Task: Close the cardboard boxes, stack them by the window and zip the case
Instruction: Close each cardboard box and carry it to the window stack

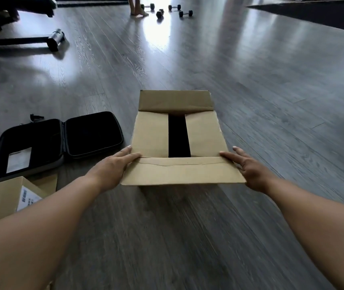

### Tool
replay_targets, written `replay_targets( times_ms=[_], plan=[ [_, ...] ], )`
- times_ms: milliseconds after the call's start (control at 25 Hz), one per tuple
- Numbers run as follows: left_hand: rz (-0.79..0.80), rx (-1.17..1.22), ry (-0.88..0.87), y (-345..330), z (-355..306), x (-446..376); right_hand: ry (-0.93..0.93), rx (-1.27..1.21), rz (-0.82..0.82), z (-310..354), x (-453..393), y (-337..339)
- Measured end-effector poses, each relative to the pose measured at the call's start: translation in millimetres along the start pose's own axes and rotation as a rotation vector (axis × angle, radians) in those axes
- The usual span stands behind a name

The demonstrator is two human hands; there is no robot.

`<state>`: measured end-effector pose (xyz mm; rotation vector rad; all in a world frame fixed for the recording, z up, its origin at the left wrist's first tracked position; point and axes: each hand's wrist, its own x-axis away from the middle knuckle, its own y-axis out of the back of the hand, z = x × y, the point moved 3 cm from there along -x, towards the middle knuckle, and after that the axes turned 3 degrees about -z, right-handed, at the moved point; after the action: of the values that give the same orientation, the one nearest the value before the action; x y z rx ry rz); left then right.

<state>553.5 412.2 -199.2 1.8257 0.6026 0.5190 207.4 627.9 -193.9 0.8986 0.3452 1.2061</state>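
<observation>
Both hands, left [112,166] and right [250,170], lay flat-fingered against the box [177,143], grasping nothing; the side flaps gaped, so the near flap [183,172] could sag inward.

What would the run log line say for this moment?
left hand on box near flap | right hand likewise | side flaps folded, end flaps open | case unzipped

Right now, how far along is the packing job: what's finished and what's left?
Early on. Done: the cardboard box has its two side flaps folded in, a dark gap between them. In hand: the left hand and right hand are at the ends of its near flap; the far flap stands up. Left: the second box, the black case lying unzipped, and all the stacking.
</observation>
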Motion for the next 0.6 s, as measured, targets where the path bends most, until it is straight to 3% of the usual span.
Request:
replay_targets(
  times_ms=[80,120,240,440,600],
  plan=[
    [-0.082,0.084,-0.035,4,-3,1,-0.039,-0.408,-0.019,4,-3,-2],
    [-0.131,0.098,-0.03,7,-4,0,-0.04,-0.491,-0.058,5,-5,-1],
    [-0.165,0.08,0.123,9,-5,-3,0.018,-0.464,-0.164,12,-11,-2],
    [-0.292,0.211,0.236,15,-17,-10,-0.221,-0.347,-0.527,18,-26,2],
    [-0.349,0.282,0.353,18,-25,-20,-0.191,-0.245,-0.57,26,-28,-2]
  ],
)
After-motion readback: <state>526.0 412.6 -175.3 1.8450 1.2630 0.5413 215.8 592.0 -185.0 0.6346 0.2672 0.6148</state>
